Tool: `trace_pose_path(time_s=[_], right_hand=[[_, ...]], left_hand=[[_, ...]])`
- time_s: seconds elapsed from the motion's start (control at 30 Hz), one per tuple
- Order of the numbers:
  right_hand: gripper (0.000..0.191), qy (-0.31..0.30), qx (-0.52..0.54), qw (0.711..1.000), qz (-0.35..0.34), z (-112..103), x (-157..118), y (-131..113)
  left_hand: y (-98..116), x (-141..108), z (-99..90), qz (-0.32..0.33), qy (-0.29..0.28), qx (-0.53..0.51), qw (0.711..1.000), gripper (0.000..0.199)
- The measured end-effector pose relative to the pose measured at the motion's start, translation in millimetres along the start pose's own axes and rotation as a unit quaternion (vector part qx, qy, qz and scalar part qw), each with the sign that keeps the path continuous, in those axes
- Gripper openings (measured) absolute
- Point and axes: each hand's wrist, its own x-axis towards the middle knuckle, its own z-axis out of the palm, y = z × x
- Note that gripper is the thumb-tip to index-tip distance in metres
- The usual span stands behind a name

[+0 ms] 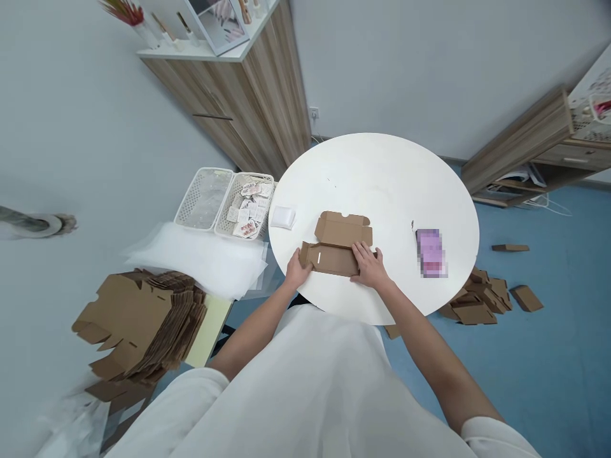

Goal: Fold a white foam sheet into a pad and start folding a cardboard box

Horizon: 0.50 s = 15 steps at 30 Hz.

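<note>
We've got a flat brown carton (337,245) lying near the front edge of the round white table (382,178), partly folded, back flap standing up. Our left hand (296,270) grips the carton's left end, fingers curled round the edge w/ thumb on top, so closed on it. Our right hand (370,266) lies flat on the carton's right part, fingers spread & pressing down, not wrapped round anything.

Just left of the carton, a small white pad (283,217) on the table. To the right, well apart, a purple pack (431,252), blurred, can't tell what it is.

Off the table, left: two white baskets (224,202), one w/ small printed packets; white foam sheets (195,257) below them; a stack of flat cartons (143,324) nearer us. On the floor, right: more brown carton pieces (477,299). Wood cabinets at back left & right.
</note>
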Motion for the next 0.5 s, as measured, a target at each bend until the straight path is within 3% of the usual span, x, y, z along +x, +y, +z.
trace_pose_path(time_s=[0.13,0.3,0.5], right_hand=[[0.101,0.005,0.005,1.000,0.006,3,0,-5],[0.101,0.016,0.008,1.000,0.011,6,0,-9],[0.101,0.011,0.000,1.000,0.000,7,1,-13]], left_hand=[[15,5,3.5,0.018,0.001,-0.041,0.999,0.042],[32,-4,3.9,0.050,-0.028,-0.048,0.997,0.052],[39,6,4.7,-0.009,-0.032,-0.012,0.999,0.036]])
